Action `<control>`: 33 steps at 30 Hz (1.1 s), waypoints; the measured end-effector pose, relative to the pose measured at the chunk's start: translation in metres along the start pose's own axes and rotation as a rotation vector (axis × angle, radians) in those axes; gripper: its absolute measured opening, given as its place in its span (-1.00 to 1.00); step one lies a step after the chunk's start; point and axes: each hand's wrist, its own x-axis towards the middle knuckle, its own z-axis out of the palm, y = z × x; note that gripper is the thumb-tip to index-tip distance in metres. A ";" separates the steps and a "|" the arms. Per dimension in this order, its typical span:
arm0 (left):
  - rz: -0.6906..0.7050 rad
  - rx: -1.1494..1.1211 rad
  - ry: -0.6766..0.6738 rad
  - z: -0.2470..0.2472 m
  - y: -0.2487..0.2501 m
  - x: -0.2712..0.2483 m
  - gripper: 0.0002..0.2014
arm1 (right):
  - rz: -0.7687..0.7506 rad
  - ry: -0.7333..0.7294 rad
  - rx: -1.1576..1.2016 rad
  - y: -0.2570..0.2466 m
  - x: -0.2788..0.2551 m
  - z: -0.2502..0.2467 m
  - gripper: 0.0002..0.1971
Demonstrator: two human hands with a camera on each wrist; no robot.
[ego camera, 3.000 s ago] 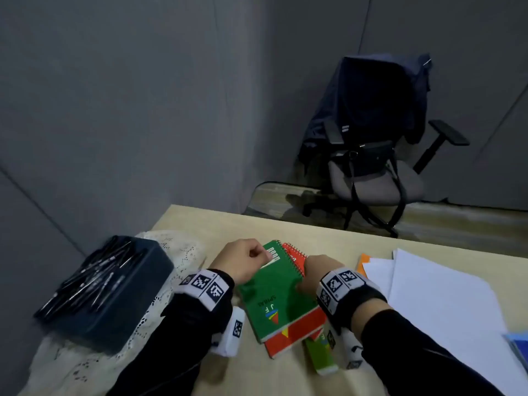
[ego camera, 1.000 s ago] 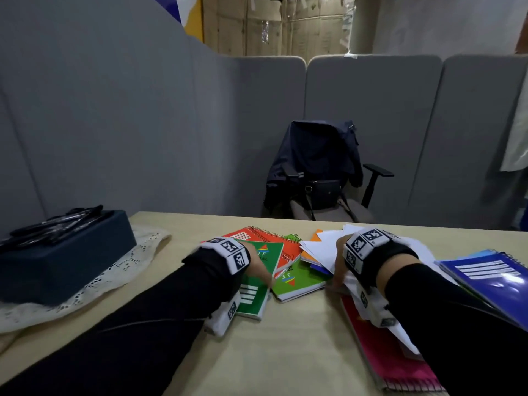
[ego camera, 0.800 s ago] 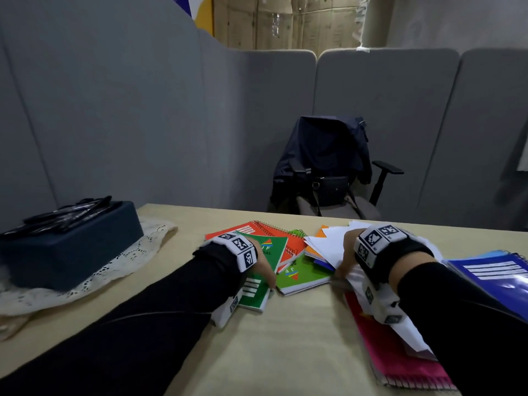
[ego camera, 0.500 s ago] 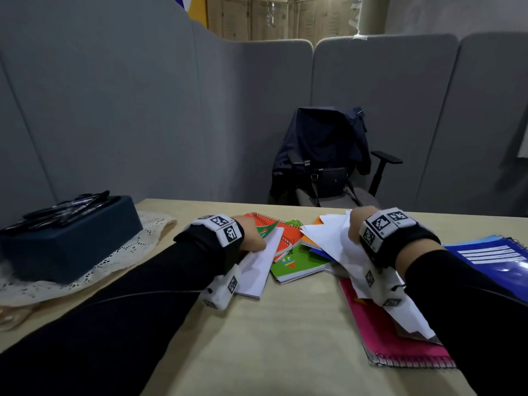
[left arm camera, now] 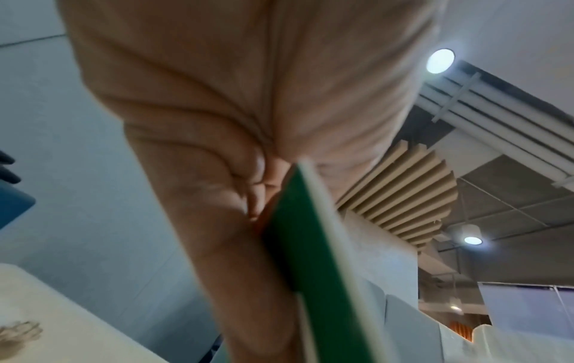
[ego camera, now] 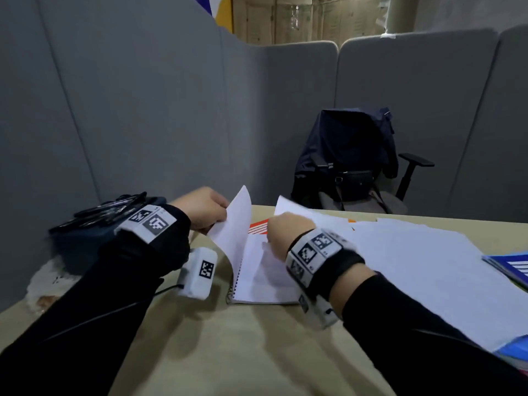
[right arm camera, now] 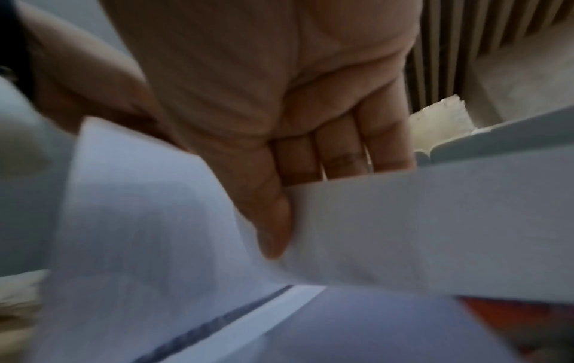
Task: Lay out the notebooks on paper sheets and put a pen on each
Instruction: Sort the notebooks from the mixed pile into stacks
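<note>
A green spiral notebook lies open on the table in front of me. My left hand pinches its raised cover, white inside and green outside. My right hand pinches a white paper sheet between thumb and fingers, lifted just right of the cover, over the open notebook. A red notebook peeks out behind. Black pens lie on a dark blue box at the left.
A spread stack of white sheets covers the table's right side, with a blue notebook at its right edge. The box stands on a lace cloth. Beyond the table is an office chair with grey partitions behind.
My left hand has lifted the green notebook's cover, opening it to white pages. My right hand has raised a white sheet off the stack and brought it left towards the notebook.
</note>
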 end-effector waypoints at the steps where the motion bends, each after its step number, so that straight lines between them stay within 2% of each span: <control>1: 0.002 -0.026 0.000 0.000 -0.003 0.001 -0.62 | -0.039 -0.061 0.014 -0.010 -0.001 0.005 -0.85; 4: 0.008 -0.114 0.004 0.002 -0.007 0.002 -0.54 | -0.108 -0.211 0.068 -0.028 -0.008 0.018 -0.91; 6: 0.024 -0.177 -0.010 0.004 -0.008 0.000 -0.50 | -0.115 -0.322 0.184 -0.028 -0.015 0.017 -0.81; 8: 0.047 -0.221 -0.028 0.005 -0.007 -0.003 -0.49 | -0.024 -0.408 0.356 -0.017 -0.018 0.008 -0.61; 10: 0.060 -0.240 -0.045 0.007 -0.006 -0.003 -0.49 | 0.112 -0.335 0.427 0.007 -0.006 0.000 -0.53; 13: 0.062 -0.245 -0.094 0.014 -0.001 -0.002 -0.47 | 0.306 -0.114 0.151 0.051 0.013 -0.004 -0.54; 14: 0.065 -0.234 -0.102 0.016 0.002 -0.002 -0.47 | 0.352 -0.086 0.051 0.064 0.011 -0.002 -0.57; 16: 0.076 -0.220 -0.117 0.022 0.007 -0.002 -0.47 | 0.395 -0.142 -0.138 0.077 0.001 0.001 -0.71; 18: 0.085 -0.220 -0.140 0.025 0.011 0.000 -0.47 | 0.458 -0.181 -0.192 0.081 -0.008 0.005 -0.73; 22: 0.087 -0.214 -0.165 0.029 0.012 0.005 -0.49 | 0.629 -0.198 0.011 0.088 0.007 0.015 -0.68; 25: 0.092 -0.243 -0.214 0.035 0.010 0.006 -0.47 | 0.670 -0.142 0.241 0.135 0.054 0.063 -0.33; 27: 0.100 -0.249 -0.231 0.038 0.010 0.008 -0.47 | 0.686 -0.139 0.343 0.165 0.083 0.092 -0.23; 33: 0.114 -0.205 -0.232 0.040 0.012 0.014 -0.46 | 0.703 -0.241 0.362 0.118 0.048 0.039 -0.44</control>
